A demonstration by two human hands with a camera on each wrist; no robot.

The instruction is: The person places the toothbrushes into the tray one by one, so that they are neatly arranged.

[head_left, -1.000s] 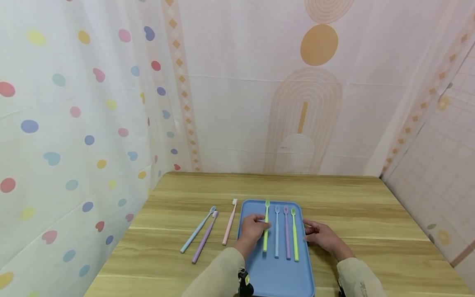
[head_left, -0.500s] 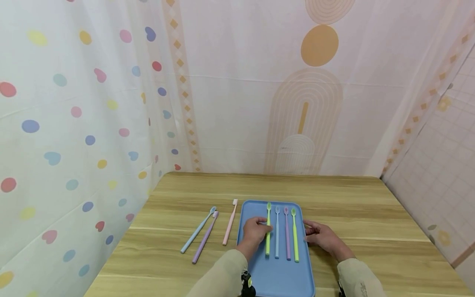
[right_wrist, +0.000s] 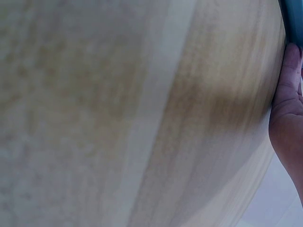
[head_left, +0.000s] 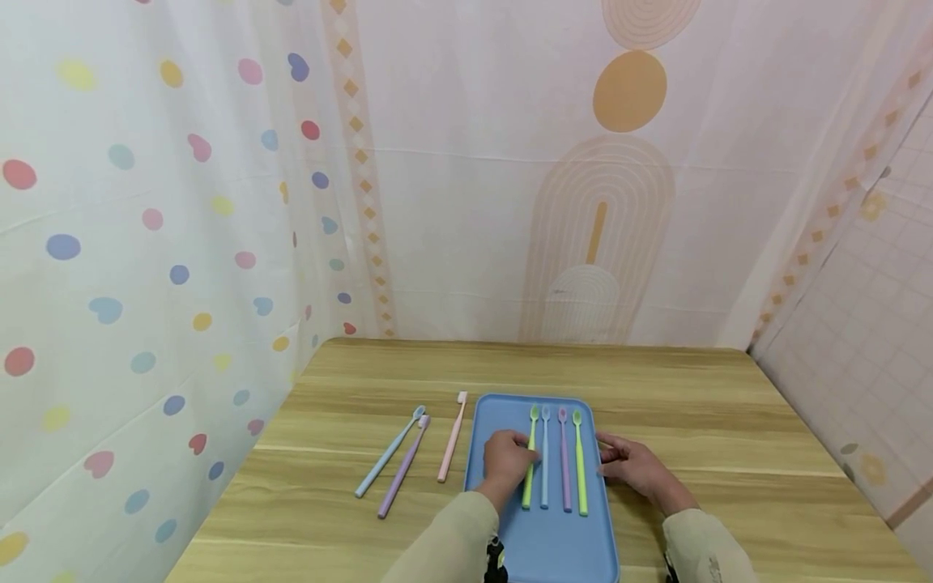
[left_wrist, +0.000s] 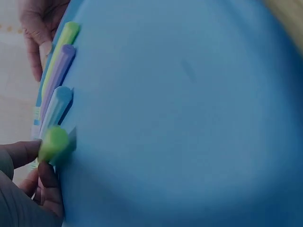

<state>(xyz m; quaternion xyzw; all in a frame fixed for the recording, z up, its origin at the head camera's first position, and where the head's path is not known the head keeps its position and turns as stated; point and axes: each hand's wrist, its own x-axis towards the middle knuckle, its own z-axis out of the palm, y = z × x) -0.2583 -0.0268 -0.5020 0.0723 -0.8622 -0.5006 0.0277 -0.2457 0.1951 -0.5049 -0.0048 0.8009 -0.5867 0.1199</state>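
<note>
Lime-green toothbrush [head_left: 528,491] pinched between the thumb and fingers of the left hand [head_left: 505,461], over the blue tray [head_left: 557,551].
Just right of those fingertips lie a light-blue toothbrush [head_left: 544,474], a purple toothbrush [head_left: 565,478] and a second green toothbrush [head_left: 581,478]; beyond them the right hand [head_left: 641,470], fingers loosely extended, touches the tray's edge. Left of the pinch, a pink toothbrush [head_left: 452,441] rests on the wooden table [head_left: 692,421].

Tray [head_left: 557,549]: plain blue. On it: left yellow-green toothbrush [head_left: 528,486], light blue toothbrush [head_left: 545,465], purple toothbrush [head_left: 564,465], right yellow-green toothbrush [head_left: 580,470]. Off it: blue brush [head_left: 389,455], purple brush [head_left: 403,470], pink brush [head_left: 452,441]. Worktop [head_left: 313,534]: yellow-brown, wood-grain streaks. Sleeves [head_left: 450,536]: beige. Left curtain [head_left: 146,324]: white, multicoloured dots and hearts. Rear curtain [head_left: 459,227]: pale, ochre disc, beige arches.
</note>
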